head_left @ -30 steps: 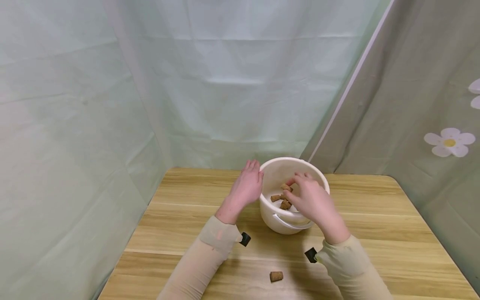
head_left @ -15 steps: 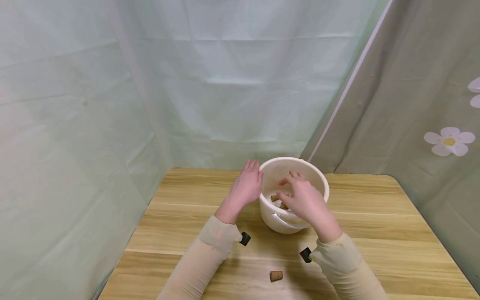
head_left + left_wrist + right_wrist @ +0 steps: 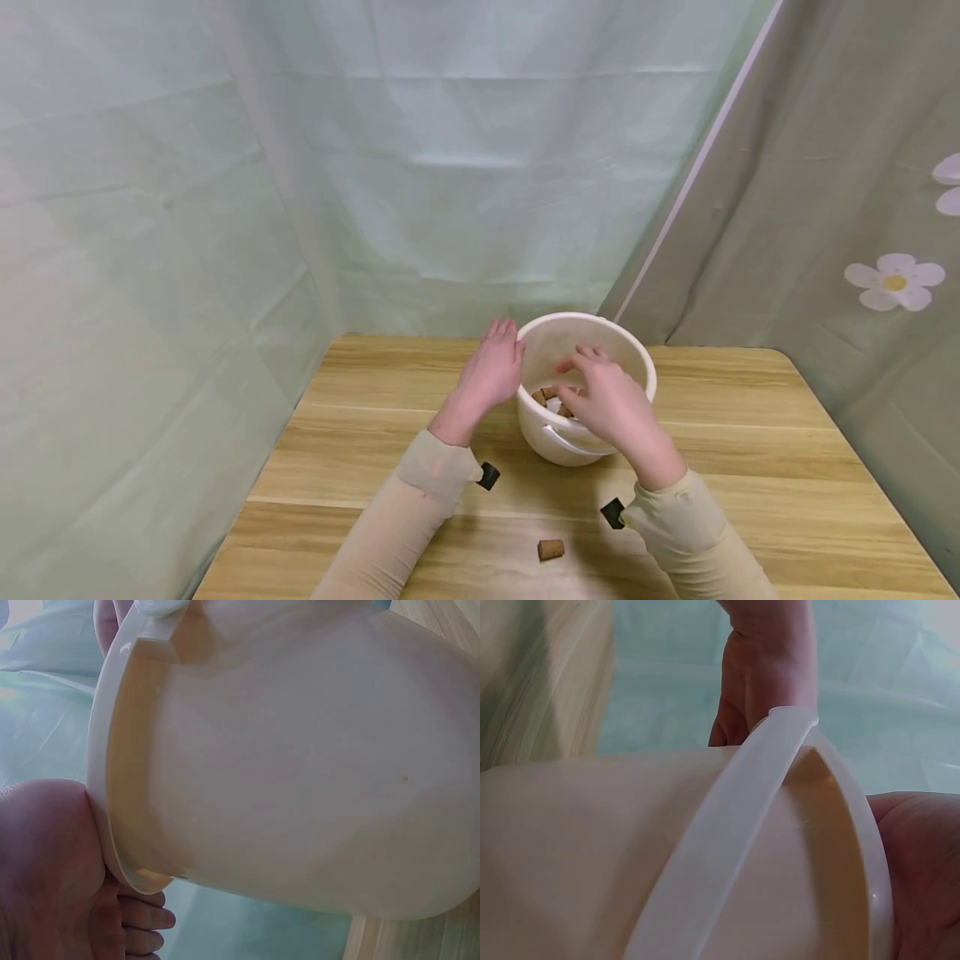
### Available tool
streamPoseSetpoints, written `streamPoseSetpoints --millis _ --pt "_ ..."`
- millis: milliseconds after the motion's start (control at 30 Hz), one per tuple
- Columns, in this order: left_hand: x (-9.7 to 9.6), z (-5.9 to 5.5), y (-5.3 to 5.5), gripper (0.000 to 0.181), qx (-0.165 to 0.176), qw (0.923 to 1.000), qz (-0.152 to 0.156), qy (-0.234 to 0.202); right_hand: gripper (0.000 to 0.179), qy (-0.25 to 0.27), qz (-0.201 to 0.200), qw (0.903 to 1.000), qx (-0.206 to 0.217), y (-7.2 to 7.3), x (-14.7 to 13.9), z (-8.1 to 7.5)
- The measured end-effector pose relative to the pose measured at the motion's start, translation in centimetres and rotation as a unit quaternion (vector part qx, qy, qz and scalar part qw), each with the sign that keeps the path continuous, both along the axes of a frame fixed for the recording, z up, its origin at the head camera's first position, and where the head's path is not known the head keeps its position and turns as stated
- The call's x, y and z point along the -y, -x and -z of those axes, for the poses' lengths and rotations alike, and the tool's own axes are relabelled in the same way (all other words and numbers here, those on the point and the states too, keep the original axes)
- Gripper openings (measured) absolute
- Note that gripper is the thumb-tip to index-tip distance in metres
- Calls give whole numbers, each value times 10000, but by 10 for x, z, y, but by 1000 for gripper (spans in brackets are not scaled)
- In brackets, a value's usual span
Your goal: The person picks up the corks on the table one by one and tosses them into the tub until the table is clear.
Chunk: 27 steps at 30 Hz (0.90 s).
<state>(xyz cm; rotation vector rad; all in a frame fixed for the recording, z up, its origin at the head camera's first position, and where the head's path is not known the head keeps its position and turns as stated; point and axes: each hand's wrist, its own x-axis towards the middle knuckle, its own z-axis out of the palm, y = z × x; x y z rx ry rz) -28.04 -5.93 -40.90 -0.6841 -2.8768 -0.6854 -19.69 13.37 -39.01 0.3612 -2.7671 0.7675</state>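
Observation:
A white bucket (image 3: 558,446) stands upright at the back of the wooden table. Inside it lie several brown corks (image 3: 548,392), some hidden by my right hand. At the bucket's left rim my left hand (image 3: 491,367) holds on, and the left wrist view has its bent fingers (image 3: 146,937) down along the outer wall. My right hand (image 3: 607,400) reaches over the near right rim into the bucket, thumb and index finger apart above the corks with nothing visible between them. One more cork (image 3: 551,549) lies on the table in front of the bucket.
A white handle (image 3: 727,832) hangs across the bucket's front. The wooden table (image 3: 750,483) has pale curtains close behind and at both sides. A small black device (image 3: 489,476) sits at the left sleeve, another (image 3: 612,512) at the right one.
My right hand has shifted left inside the bucket. Another cork has come into view at the left of the bucket's bottom. My left hand has stayed at the rim.

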Motion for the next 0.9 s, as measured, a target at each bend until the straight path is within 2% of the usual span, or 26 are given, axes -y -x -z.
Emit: streamPoseSetpoints --millis 233,633,900 --pt "-1 0 0 55 77 10000 -33 -43 25 110 5 9999 -73 -3 -3 1" --pt "1 -1 -1 55 150 9998 -58 -66 26 355 1 9993 -142 -17 -9 0" --pt "3 -1 0 55 165 9998 -63 -100 17 516 -210 9973 -471 -30 -14 1"
